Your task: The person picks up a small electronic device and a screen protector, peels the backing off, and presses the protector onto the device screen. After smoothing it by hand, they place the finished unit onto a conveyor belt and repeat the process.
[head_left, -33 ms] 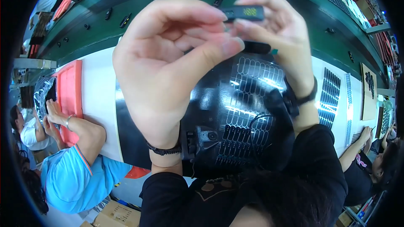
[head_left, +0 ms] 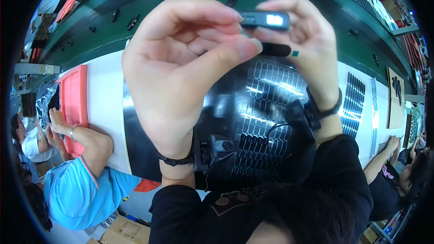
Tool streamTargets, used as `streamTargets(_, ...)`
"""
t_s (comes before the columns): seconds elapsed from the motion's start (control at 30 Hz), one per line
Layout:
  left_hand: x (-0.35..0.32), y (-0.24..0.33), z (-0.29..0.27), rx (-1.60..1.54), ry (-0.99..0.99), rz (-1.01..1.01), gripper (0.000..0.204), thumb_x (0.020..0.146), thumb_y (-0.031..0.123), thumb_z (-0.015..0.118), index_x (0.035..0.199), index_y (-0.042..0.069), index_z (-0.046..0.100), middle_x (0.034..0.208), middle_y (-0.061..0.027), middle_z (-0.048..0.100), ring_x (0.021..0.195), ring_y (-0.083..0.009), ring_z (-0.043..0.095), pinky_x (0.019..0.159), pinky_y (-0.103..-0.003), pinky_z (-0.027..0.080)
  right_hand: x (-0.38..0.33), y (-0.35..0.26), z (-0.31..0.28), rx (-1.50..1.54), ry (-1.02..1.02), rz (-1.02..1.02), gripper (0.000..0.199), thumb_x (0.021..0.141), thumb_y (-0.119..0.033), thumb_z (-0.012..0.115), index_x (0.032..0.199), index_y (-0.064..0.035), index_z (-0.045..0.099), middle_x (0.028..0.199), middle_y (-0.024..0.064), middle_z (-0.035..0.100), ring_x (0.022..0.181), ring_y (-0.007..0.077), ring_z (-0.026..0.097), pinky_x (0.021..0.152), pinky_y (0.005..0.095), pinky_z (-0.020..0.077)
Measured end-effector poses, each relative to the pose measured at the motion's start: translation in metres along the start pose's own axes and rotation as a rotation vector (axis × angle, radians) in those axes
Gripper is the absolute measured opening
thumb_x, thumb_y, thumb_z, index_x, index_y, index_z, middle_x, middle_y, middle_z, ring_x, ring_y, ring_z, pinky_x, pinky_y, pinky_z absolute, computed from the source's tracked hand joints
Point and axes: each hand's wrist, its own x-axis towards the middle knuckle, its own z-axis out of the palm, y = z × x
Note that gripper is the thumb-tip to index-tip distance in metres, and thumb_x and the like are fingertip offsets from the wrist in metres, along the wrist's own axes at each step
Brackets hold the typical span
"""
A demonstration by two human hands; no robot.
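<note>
- R hand [head_left: 316, 40]: holding small blk device [head_left: 266, 20], display lit, beyond oval-cell sheet [head_left: 264, 122].
- L hand [head_left: 176, 72]: fingers narrow, can't tell grip.
- Blk oval [head_left: 276, 49]: off sheet, prob. not on device.
- Sheet: far cells look used, near full.

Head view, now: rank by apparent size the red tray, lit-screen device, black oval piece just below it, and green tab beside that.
1. Red tray
2. Lit-screen device
3. Black oval piece
4. Green tab
Two and three are partly hidden; I rank what shows.
</note>
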Motion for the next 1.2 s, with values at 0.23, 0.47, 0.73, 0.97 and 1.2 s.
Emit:
streamTargets(0.23,0.002,-0.008,-0.003,-0.039,-0.022,-0.072,0.032,0.06,-0.016,0.06,0.088,-0.002,0.051,0.081,-0.01,0.053,0.073,-0.0136,0.054,0.065,-0.021,0.046,-0.023,-0.017,0.002,-0.117,0.049,-0.075,0.034,0.062,0.007,0.065,0.094,0.0063,0.053,0.09,0.0127,0.056,0.084,0.0179,0.056,0.072,0.0258,0.0489)
streamTargets(0.47,0.003,-0.009,-0.005,-0.065,-0.051,-0.082,0.031,0.06,-0.016,0.06,0.087,-0.002,0.051,0.081,-0.0102,0.053,0.074,-0.0139,0.054,0.065,-0.021,0.046,-0.027,-0.022,0.004,-0.245,0.059,-0.135,0.035,0.06,0.01,0.065,0.093,0.0073,0.055,0.09,0.0137,0.057,0.081,0.0186,0.057,0.072,0.0265,0.0489)
streamTargets(0.73,0.0,-0.014,0.004,0.01,-0.026,-0.032,0.027,0.061,-0.015,0.061,0.084,-0.002,0.052,0.08,-0.01,0.055,0.073,-0.0132,0.054,0.066,-0.02,0.046,-0.033,-0.023,0.001,-0.528,0.057,-0.221,0.033,0.06,0.007,0.067,0.091,0.0065,0.056,0.088,0.0137,0.058,0.08,0.0186,0.058,0.071,0.0257,0.0489)
streamTargets(0.97,-0.003,-0.016,0.012,0.297,0.009,-0.003,0.023,0.065,-0.009,0.061,0.086,-0.003,0.053,0.077,-0.0072,0.056,0.068,-0.0097,0.054,0.066,-0.019,0.044,-0.035,-0.021,0.002,-0.627,0.075,-0.227,0.031,0.062,0.005,0.067,0.091,0.0034,0.058,0.087,0.0114,0.059,0.077,0.0157,0.059,0.066,0.0223,0.0495)
streamTargets(1.2,0.01,-0.026,-0.006,0.556,-0.183,-0.183,0.015,0.078,0.009,0.056,0.087,-0.003,0.056,0.069,-0.0017,0.055,0.064,-0.0062,0.051,0.058,-0.016,0.04,-0.027,-0.015,-0.01,-0.442,0.044,-0.046,0.03,0.064,0.006,0.063,0.094,0.0024,0.057,0.087,0.0107,0.059,0.074,0.0151,0.06,0.063,0.02,0.0497)
